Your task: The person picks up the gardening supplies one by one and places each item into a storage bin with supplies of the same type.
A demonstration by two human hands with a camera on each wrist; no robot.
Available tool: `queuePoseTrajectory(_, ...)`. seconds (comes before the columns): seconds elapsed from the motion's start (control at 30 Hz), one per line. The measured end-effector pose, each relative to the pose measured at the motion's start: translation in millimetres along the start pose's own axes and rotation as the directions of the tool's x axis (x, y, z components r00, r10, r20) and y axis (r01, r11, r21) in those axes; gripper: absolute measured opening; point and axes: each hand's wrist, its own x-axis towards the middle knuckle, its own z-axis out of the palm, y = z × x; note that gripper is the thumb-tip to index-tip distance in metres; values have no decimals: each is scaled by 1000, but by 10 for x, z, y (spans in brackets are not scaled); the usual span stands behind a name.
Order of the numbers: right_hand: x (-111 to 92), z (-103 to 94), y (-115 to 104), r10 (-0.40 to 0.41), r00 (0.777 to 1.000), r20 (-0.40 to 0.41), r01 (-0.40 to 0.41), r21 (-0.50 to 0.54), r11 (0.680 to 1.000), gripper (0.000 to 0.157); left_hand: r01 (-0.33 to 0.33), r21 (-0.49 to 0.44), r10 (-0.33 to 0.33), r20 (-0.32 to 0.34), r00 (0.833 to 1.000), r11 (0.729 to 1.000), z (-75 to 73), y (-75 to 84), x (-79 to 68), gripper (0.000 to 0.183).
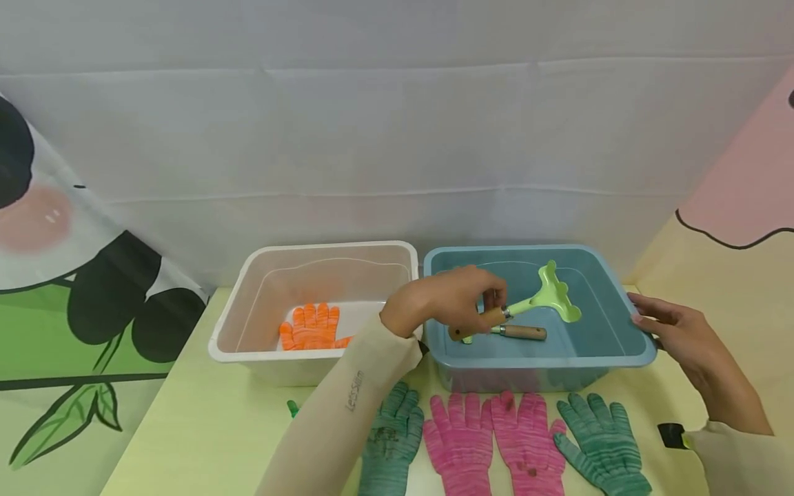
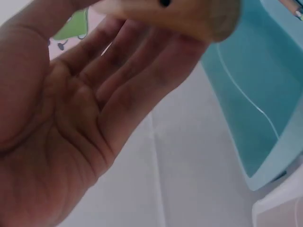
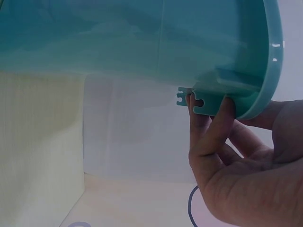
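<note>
Over the blue plastic bin [image 1: 540, 362], my left hand [image 1: 455, 297] holds a small garden rake by its wooden handle [image 2: 189, 19]. The rake's light green, scalloped head [image 1: 555, 295] points right, above the bin's floor. Below it, inside the bin, lies another tool with a wooden handle [image 1: 524, 333]; its other end is mostly hidden behind the held handle and hand. My right hand [image 1: 685, 331] grips the bin's right end at the rim. In the right wrist view, its fingers [image 3: 213, 142] curl under the rim [image 3: 276, 56], against a notched tab.
Left of the blue bin stands a white bin [image 1: 267, 357] with an orange glove [image 1: 313, 327] inside. Along the front lie two pink gloves [image 1: 462, 441] and two green gloves [image 1: 604, 444], one partly behind the left sleeve. A white cloth [image 1: 397, 138] hangs behind the bins.
</note>
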Motion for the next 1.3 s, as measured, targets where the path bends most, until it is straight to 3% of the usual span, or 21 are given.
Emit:
queuePoseTrajectory(0.13,9,15,-2,-3,1000,1,3,1,1000,62,54,-12,-54,-40,998,998,-35,-73,30,15)
queuePoseTrajectory(0.3,18,15,-6,-4,1000,7,4,-14,1000,62,97,50,-94,-76,993,994,-60,-162,72,21)
queuePoseTrajectory(0.5,25,20,-5,-12,1000,6,12,-16,1000,61,137,52,-130,-114,985,989,-95,-236,87,11)
queuePoseTrajectory(0.8,17,30,2,-5,1000,-3,5,4,1000,63,237,112,-208,-225,952,965,-89,-363,161,14)
queuePoseTrajectory(1.3,33,63,-30,-10,1000,5,10,4,1000,63,293,-8,-289,-207,935,956,0,-394,192,14)
